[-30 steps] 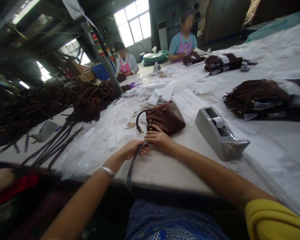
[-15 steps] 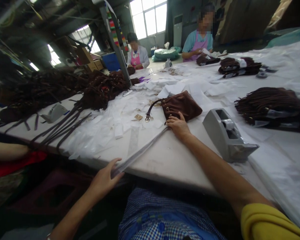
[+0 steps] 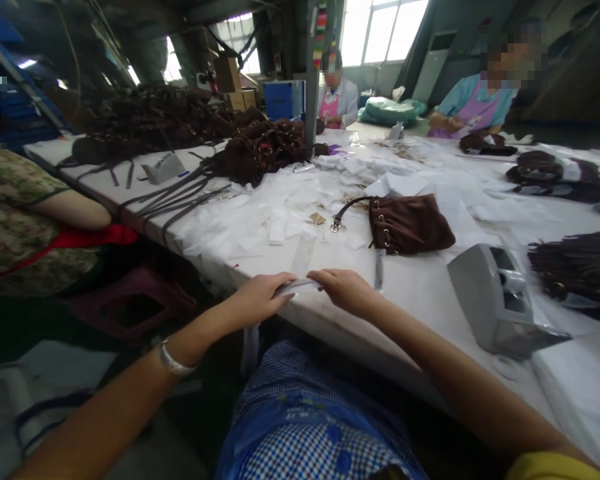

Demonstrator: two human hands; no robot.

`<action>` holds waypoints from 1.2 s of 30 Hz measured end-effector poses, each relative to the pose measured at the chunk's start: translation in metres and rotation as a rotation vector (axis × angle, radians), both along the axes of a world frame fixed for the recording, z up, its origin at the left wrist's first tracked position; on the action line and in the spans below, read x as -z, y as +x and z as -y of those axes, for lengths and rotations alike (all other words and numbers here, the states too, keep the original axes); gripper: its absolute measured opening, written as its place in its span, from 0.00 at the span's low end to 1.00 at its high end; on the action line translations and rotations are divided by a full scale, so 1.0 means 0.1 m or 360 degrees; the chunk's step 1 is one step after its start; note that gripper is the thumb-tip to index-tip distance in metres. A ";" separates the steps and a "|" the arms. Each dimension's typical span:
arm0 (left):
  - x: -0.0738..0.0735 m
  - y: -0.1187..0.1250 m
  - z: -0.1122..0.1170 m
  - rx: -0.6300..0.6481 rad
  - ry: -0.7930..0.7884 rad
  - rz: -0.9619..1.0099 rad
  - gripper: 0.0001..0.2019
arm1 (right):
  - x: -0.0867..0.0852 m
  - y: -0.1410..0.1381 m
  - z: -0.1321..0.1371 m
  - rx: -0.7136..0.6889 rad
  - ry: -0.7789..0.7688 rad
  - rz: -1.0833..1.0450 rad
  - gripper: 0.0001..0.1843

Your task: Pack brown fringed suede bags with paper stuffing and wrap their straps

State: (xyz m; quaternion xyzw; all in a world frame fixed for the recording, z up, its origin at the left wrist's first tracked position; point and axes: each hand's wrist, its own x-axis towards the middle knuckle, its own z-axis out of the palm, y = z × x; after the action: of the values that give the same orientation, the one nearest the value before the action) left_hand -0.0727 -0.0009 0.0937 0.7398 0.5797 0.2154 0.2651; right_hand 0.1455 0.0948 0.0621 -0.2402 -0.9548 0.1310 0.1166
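Near the table's front edge, my left hand (image 3: 267,297) and my right hand (image 3: 343,288) are close together, each closed on the same plastic-wrapped strap (image 3: 300,285). A short piece of it spans the gap between them. One end hangs below my left hand, past the edge, and another wrapped length lies on the table beyond my right hand, by the bag. The brown handbag (image 3: 413,223) lies on its side ahead of my right hand, with metal eyelets along its top. Its thin buckled strap (image 3: 347,210) curves out to the left.
A grey tape dispenser (image 3: 500,297) stands right of my right forearm. Crumpled white wrapping (image 3: 250,217) covers the table's middle. Dark brown bags (image 3: 265,150) are heaped at the back left, with more brown bundles at the right. Co-workers sit around the table; one is close on my left.
My hands have come together along the wrapped strap; my right hand has left the bag's edge. The view has swung left, so the bag and dispenser appear farther right.
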 end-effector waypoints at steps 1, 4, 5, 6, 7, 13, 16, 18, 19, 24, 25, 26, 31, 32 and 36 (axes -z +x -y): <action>0.04 -0.08 0.01 0.0016 -0.0032 -0.0051 0.18 | -0.02 0.13 -0.08 0.0073 -0.0005 0.0114 0.22; 0.26 -0.45 0.13 -0.0082 -0.0115 -0.0256 0.21 | -0.07 0.79 -0.38 0.0195 -0.0035 0.0428 0.18; 0.34 -0.60 0.18 -0.0125 -0.0128 -0.0303 0.20 | -0.09 1.06 -0.47 0.0319 -0.0031 0.0542 0.16; 0.42 -0.73 0.23 -0.0168 -0.0125 -0.0332 0.19 | -0.09 1.33 -0.53 0.0467 -0.0012 0.0656 0.15; 0.49 -0.85 0.27 -0.0208 -0.0117 -0.0353 0.18 | -0.09 1.56 -0.57 0.0617 0.0010 0.0776 0.15; 0.44 -0.69 0.22 -0.0234 0.0097 -0.0515 0.16 | -0.07 1.53 -0.22 0.0521 0.0455 0.0397 0.35; 0.26 -0.22 0.06 -0.0088 0.0184 -0.0540 0.16 | -0.07 0.79 0.16 0.0081 0.0307 0.0019 0.40; 0.17 0.07 -0.05 0.0126 0.0308 -0.0596 0.15 | -0.02 0.42 0.34 0.0015 0.0217 -0.0128 0.37; 0.13 0.17 -0.10 0.0194 0.0359 -0.0626 0.15 | 0.02 0.33 0.39 0.0034 0.0131 -0.0151 0.35; 0.22 0.19 -0.22 0.0164 0.0344 -0.0668 0.14 | 0.18 0.66 0.25 0.0290 -0.0076 -0.0030 0.29; 0.27 0.13 -0.22 0.0127 0.0328 -0.0661 0.14 | 0.17 0.79 0.20 0.0353 -0.0021 -0.0010 0.28; 0.34 0.06 -0.22 0.0096 0.0319 -0.0654 0.14 | 0.15 0.92 0.16 0.0430 0.0036 0.0005 0.25; 0.56 -0.10 -0.28 0.0034 0.0323 -0.0676 0.15 | 0.01 1.17 0.11 0.0612 0.0129 0.0109 0.15; 0.57 -0.07 -0.30 0.0048 0.0332 -0.0691 0.14 | 0.00 1.15 0.11 0.0589 0.0118 0.0112 0.16; 0.53 0.15 -0.44 0.0138 0.0391 -0.0741 0.10 | 0.04 1.06 0.07 0.0446 -0.0014 0.0049 0.17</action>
State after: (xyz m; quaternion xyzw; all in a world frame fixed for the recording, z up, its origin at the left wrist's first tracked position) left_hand -0.0573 0.0427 0.0406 0.8201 0.5624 0.0965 0.0418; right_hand 0.2513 0.0874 0.0577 -0.3736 -0.9130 0.1139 0.1180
